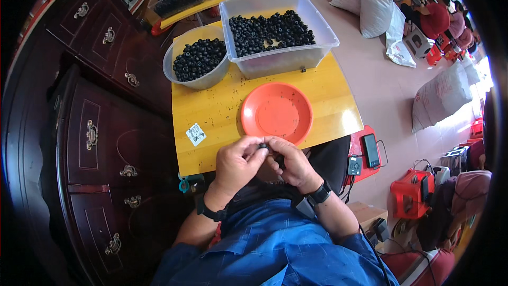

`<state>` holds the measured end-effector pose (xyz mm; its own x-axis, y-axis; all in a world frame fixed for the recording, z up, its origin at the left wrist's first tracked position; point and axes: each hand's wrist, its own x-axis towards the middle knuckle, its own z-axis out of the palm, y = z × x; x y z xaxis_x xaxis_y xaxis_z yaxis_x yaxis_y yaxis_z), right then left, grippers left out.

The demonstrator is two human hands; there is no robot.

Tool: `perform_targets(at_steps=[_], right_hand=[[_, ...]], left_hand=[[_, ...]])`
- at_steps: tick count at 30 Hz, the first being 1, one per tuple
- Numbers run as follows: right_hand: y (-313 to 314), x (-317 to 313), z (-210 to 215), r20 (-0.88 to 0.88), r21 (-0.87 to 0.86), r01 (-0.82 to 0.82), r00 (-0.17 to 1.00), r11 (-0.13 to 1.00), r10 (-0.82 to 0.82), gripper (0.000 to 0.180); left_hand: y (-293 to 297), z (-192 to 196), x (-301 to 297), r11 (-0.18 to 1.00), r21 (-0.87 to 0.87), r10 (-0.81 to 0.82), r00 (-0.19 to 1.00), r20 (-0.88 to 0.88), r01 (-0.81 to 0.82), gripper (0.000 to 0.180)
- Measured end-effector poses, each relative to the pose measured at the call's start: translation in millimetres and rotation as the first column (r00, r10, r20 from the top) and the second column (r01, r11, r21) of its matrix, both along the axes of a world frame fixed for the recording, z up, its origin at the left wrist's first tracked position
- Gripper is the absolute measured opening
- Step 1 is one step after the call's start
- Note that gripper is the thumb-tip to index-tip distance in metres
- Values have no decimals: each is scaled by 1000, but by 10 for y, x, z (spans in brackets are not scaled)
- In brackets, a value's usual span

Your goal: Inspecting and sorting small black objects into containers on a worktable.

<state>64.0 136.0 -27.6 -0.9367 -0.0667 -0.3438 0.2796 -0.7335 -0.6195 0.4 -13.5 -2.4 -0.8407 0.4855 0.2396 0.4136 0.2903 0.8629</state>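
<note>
Here, round bead between fingers

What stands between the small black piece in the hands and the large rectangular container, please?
The orange plate lies on the yellow table between the black piece and the container, whose near wall also stands in the way.

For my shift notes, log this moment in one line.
left hand: fingers on black bead | right hand: fingers at same bead | orange plate: on yellow table, beyond hands | round tub, large box: black beads inside
</note>
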Motion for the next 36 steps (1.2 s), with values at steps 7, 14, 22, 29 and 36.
perform_targets(at_steps=[7,14,22,29,36], right_hand=[[20,13,34,-31,-255,-67,998,965,61,25],[21,26,1,-106,-354,-147,988,924,116,22],[34,36,77,-102,-153,-77,993,985,61,19],[90,37,-6,-119,-243,1,992,970,-31,15],[127,46,-110,-117,-288,21,992,957,-56,17]], left_hand=[[-41,136,-16,996,76,-48,998,34,45,15],[-47,70,38,992,103,-54,986,-156,70,31],[-18,64,51,997,51,-35,935,-354,57,35],[-72,176,31,995,-60,-88,992,-94,83,32],[-171,210,-115,968,-78,-238,971,32,240,21]])
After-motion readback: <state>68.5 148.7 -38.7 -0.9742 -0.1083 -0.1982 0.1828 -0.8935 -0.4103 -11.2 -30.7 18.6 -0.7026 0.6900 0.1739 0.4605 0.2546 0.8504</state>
